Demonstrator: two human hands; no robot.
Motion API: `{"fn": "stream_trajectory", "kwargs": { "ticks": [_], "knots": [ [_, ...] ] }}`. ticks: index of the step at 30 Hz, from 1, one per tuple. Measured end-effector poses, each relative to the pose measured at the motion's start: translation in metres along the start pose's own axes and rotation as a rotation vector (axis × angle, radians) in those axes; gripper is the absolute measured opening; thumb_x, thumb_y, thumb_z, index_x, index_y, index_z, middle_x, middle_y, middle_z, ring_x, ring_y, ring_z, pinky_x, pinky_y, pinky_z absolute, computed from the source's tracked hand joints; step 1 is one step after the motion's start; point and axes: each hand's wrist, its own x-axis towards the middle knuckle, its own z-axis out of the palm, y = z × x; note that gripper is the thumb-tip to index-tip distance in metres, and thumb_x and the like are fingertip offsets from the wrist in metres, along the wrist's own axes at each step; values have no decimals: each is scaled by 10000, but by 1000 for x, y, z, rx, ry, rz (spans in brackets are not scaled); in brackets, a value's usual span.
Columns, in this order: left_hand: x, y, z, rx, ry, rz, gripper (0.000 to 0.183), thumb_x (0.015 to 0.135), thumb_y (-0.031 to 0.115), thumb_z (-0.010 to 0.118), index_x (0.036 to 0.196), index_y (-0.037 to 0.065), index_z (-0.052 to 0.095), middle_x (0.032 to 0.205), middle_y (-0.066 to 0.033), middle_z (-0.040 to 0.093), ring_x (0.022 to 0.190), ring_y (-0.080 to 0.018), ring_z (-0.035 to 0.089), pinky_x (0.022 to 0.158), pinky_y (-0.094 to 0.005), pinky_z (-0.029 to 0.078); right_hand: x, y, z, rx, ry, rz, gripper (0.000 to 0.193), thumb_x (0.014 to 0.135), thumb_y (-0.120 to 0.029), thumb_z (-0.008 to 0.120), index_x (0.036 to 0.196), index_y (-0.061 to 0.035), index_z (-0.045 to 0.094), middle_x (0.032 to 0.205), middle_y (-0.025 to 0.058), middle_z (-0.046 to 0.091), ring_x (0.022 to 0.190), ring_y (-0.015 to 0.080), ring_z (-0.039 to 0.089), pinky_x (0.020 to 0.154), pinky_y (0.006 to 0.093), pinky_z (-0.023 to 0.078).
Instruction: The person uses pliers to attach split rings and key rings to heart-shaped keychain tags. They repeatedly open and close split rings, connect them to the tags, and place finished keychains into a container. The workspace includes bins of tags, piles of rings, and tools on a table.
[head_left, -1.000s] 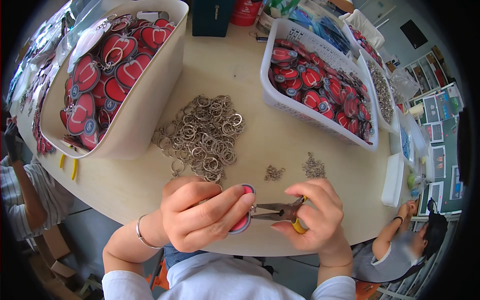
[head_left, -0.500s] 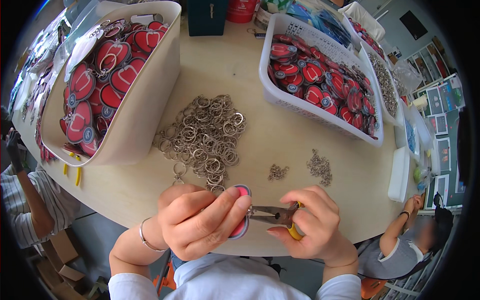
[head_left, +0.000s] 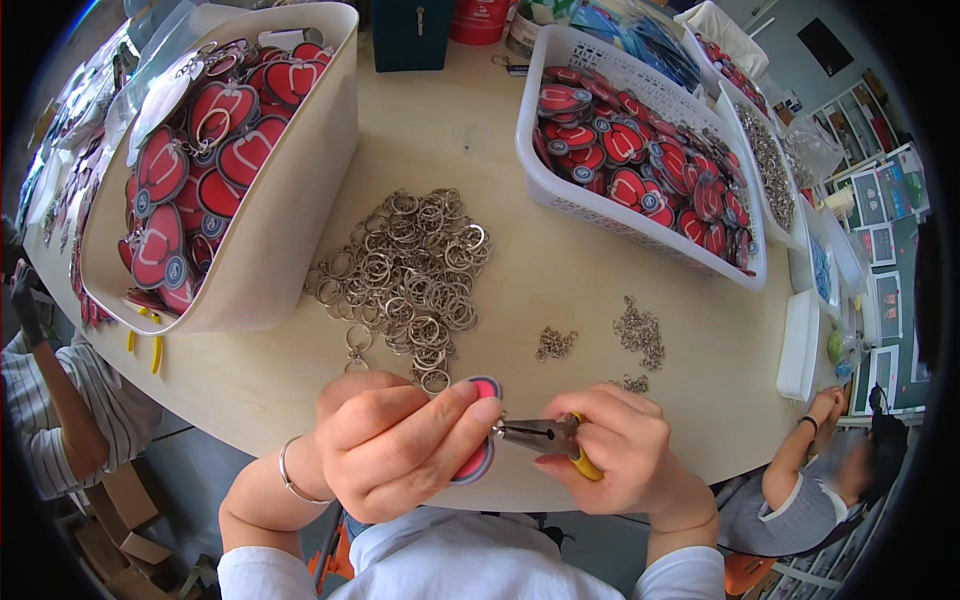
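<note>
1. Two hands are close together on the near side of the ring pile point(head_left: 408, 265). I see the left hand point(head_left: 400, 450) pinching a red tag point(head_left: 485, 391) between thumb and fingers, and the right hand point(head_left: 615, 440) curled around yellow-handled pliers point(head_left: 562, 433).

2. The tag sits near and slightly right of the pile, mostly covered by fingers. I'd expect its smooth edge to twist out of that pinch if the pliers pushed sideways.

3. The plier tips meet a small metal link point(head_left: 498, 428) at the tag's edge; from here I can't tell whether they grip it. Too light a squeeze could drop the link, too hard a one could bend it.

4. The left knuckles are just beside the pile's nearest rings, so a careless wrist turn could scatter them.

5. Right of the pile lie small link clusters point(head_left: 640, 335). If the right hand swung forward, it might sweep them toward the white basket point(head_left: 600, 213), beyond and right of the pile.
</note>
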Motion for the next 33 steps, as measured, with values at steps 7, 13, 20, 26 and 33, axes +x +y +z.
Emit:
{"fn": "stream_trajectory", "kwargs": {
  "ticks": [7, 13, 20, 26, 33],
  "knots": [
    [-1, 0, 0, 11, 7, 17, 328, 578, 45, 696, 902, 5, 724, 883, -66, 673, 671, -130, 454, 498, -229, 383, 3, 5, -2, 93, -8, 8, 281, 640, -95, 810, 620, -2, 545, 924, 133, 623, 657, 254, 592, 558, 331, 482],
    [-1, 0, 0, 37, 15, 13, 314, 579, 40, 701, 892, 22, 730, 876, -48, 673, 665, -124, 443, 493, -224, 368, 1, 0, 0, -143, 83, -48, 323, 633, -156, 817, 601, -19, 525, 924, 146, 620, 691, 272, 596, 577, 358, 486],
    [-3, 2, 1, 65, 26, 24, 312, 574, 39, 699, 884, 42, 736, 870, -34, 676, 676, -121, 437, 504, -225, 353, -1, -5, -1, -193, 82, -27, 323, 622, -152, 820, 600, -24, 524, 891, 136, 611, 648, 254, 571, 539, 345, 470],
    [-2, 2, -1, 83, 0, 25, 321, 561, 63, 700, 879, 43, 737, 877, -33, 676, 690, -125, 438, 514, -228, 352, 0, -9, -1, -208, 98, -13, 315, 614, -150, 820, 605, -22, 532, 873, 128, 605, 632, 239, 560, 521, 338, 460],
    [-2, 3, -2, 94, 2, 30, 326, 560, 82, 697, 881, 45, 739, 879, -37, 675, 691, -126, 440, 512, -227, 350, -1, -10, 1, -198, 77, -22, 294, 611, -130, 817, 603, -15, 546, 861, 127, 596, 613, 230, 547, 509, 327, 451]
  ]
}}
